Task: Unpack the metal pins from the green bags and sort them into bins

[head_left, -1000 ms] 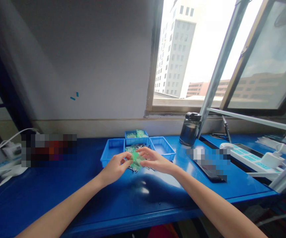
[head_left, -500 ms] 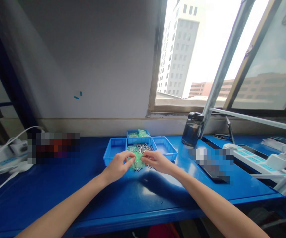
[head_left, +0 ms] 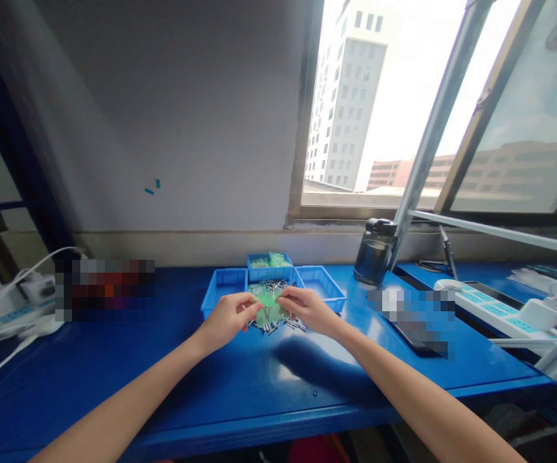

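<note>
A small translucent green plastic bag (head_left: 269, 308) is stretched between my hands. My left hand (head_left: 229, 319) pinches its left edge between thumb and fingers. On the opposite side, my right hand (head_left: 309, 310) has the bag's right edge in a pinch. Beneath and around the bag lies a heap of small metal pins or screws (head_left: 273, 329); their exact kind is too small to tell. The bag covers part of this heap. Whether anything is inside the bag cannot be made out.
A blue bin (head_left: 225, 283) stands left of the heap, another blue bin (head_left: 324, 283) right. Behind, a smaller blue bin (head_left: 269, 265) holds green bags. Farther right are a dark bottle (head_left: 374, 254), a phone (head_left: 418, 337) and a power strip (head_left: 493, 308). White cables (head_left: 15, 283) lie far left.
The green bag now looks flatter and more spread out, showing more metal pieces below it. My hands have shifted slightly, with the bag still between them.
</note>
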Motion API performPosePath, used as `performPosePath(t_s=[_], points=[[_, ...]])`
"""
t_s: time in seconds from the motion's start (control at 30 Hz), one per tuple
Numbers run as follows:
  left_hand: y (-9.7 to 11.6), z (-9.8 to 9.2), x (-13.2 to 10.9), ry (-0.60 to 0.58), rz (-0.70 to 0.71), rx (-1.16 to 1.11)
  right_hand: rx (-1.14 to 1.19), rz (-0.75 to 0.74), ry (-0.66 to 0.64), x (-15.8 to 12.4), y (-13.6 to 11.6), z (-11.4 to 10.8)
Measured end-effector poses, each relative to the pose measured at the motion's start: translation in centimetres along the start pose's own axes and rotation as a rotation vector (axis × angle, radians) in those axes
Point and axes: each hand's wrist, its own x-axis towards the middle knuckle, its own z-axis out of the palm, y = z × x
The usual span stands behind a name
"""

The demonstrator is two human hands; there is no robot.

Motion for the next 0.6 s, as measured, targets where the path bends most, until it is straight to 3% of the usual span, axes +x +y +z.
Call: performPosePath(t_s=[0.47,0.6], points=[[-0.5,0.8,-0.2,0.031,0.064,-0.010,-0.089,0.108,0.109,0.3,1.1,0.3],[-0.7,0.8,-0.2,0.016,0.074,-0.066,-0.112,0.035,0.074,0.0,0.7,0.6]])
